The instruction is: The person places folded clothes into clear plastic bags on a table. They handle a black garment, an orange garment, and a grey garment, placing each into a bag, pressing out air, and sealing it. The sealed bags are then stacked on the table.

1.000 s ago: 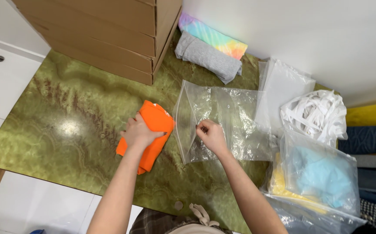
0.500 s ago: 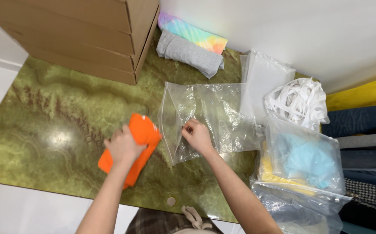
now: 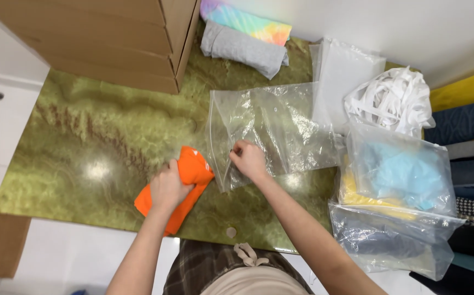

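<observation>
Closer now, the folded orange cloth [image 3: 185, 183] has slid toward the clear plastic bag [image 3: 272, 134] at its two o'clock. Left hand [image 3: 168, 188] grips the cloth; right hand [image 3: 248, 160] pinches the bag's mouth, apparently holding it open on the green table [image 3: 95, 142].

On a green marbled table [image 3: 84, 136], the left hand [image 3: 167, 188] grips a folded orange cloth [image 3: 185, 177] while the right hand [image 3: 248, 159] pinches the edge of a clear plastic bag [image 3: 275, 128].

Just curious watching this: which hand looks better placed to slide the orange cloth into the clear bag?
Probably the left hand: it already grips the folded orange cloth beside the clear bag, whose edge the right hand pinches.
</observation>
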